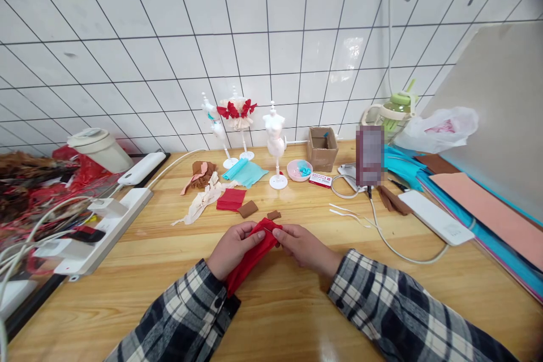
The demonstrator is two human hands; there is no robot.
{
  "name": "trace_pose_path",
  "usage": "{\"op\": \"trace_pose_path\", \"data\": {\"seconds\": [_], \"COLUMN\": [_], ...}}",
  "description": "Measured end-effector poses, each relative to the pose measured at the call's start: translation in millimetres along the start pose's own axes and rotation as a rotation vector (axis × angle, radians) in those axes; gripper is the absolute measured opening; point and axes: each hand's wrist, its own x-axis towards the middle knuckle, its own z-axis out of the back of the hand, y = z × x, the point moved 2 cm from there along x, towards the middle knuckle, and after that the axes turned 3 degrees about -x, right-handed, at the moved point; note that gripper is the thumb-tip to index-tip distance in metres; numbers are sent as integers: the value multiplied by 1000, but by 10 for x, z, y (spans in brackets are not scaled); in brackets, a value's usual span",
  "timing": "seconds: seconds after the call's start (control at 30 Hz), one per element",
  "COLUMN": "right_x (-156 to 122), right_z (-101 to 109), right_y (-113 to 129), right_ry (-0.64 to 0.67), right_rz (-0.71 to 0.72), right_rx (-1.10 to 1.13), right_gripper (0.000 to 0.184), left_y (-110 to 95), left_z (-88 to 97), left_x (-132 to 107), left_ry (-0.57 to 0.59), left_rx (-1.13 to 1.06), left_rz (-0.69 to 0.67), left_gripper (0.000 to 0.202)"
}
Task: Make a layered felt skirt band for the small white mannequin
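Left hand and right hand pinch folded red fabric strip, seemingly unfinished, in front of white torso-shaped mannequin

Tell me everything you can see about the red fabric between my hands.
The red fabric is a long, plain, matte piece of thin-looking cloth that seems folded or layered. It slants from its upper end, pinched by the left hand and right hand, down toward the left cuff, above the wooden table. A thin pale sliver, possibly a needle, shows near the upper end. Whether the lower end touches the cuff or table is unclear.
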Motion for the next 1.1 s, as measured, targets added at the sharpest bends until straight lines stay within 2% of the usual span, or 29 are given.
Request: {"op": "trace_pose_path", "data": {"seconds": [0.4,0.67,0.93,1.1], "right_x": [-25,-51,-56,-51], "right_z": [-12,-34,-6,2], "right_y": [92,146,106,83], "right_ry": [-9,-1,36,42], "right_rz": [95,13,-118,-109], "right_rx": [9,89,128,128], "right_gripper": [34,31,35,36], "left_y": [-35,-13,-8,-38], "left_z": [-64,-42,-50,-61], "left_x": [-26,-9,-19,-29], "left_ry": [-28,-15,25,-2], "left_rx": [-82,-58,-91,-133], "left_rz": [7,3,-1,-6], "left_gripper": [32,35,28,28]}}
